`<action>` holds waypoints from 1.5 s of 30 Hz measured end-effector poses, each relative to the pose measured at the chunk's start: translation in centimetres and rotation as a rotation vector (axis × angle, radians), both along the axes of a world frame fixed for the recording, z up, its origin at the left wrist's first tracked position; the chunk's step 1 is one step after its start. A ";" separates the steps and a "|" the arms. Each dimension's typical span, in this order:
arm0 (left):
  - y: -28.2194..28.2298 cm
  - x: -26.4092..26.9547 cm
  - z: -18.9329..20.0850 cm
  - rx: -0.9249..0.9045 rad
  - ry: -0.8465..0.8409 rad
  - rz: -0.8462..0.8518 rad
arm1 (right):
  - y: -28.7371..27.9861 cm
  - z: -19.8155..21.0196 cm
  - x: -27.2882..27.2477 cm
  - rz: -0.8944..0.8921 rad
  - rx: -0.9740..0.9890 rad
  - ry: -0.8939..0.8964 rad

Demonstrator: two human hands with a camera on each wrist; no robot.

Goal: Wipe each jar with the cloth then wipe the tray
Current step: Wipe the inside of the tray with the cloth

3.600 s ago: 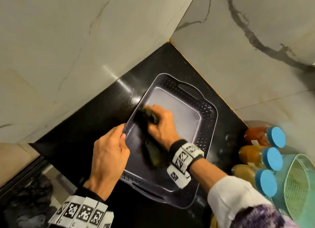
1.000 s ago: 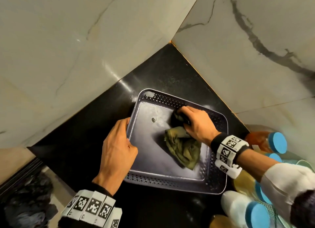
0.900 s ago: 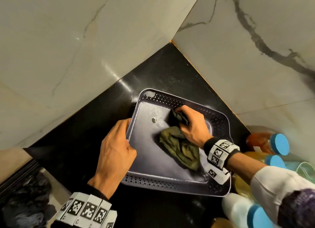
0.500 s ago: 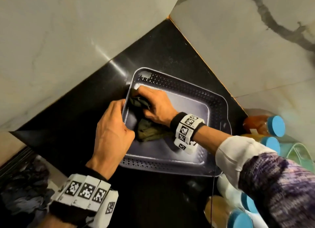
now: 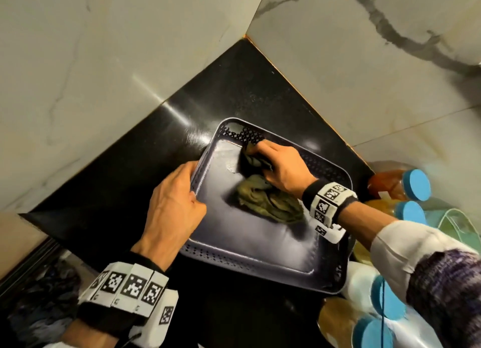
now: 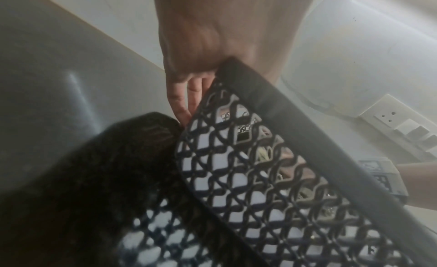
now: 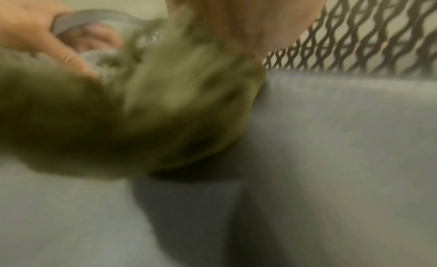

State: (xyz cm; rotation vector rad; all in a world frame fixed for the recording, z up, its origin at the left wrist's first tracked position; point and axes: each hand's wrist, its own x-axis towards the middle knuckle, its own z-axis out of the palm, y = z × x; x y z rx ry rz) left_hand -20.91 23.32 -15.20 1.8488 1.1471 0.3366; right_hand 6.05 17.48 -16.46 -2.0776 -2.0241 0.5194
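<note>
While the right hand point(image 5: 282, 169) bunches one olive-green cloth point(image 5: 270, 202) under curled fingers and presses it to the floor of a single dark tray point(image 5: 250, 263), the left hand point(image 5: 173, 207) clamps the tray's left rim, thumb inside and fingers wrapped under the perforated wall, as the left wrist view shows. Most of the cloth trails loose toward the wrist, and it is the tray's only content; the right hand works close to the far lattice wall, leaving bare floor toward the near edge. Set on a black countertop point(image 5: 229, 92) wedged into a corner of two marble walls point(image 5: 104, 61), the tray has open counter to its left and behind it. Crowded against its right and near-right sides stand five blue-lidded jars point(image 5: 413, 185), some holding amber or orange contents, one white; the nearest touch or nearly touch the tray's rim. One pale green basket point(image 5: 458, 222) shows at the right edge.
</note>
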 end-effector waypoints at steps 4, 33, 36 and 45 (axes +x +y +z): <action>-0.1 0.5 0.3 0.016 0.002 -0.001 | 0.1 -0.8 -1.7 -0.192 0.101 0.203; 0.3 1.3 0.1 0.062 -0.070 0.040 | 5.2 -1.0 -4.9 -0.020 0.056 0.285; 0.6 1.5 -0.1 0.068 -0.074 0.070 | 2.5 -0.1 -6.6 0.182 -0.136 0.361; 1.2 0.9 -0.3 0.123 0.017 0.010 | -3.1 3.0 -1.6 0.396 -0.394 0.107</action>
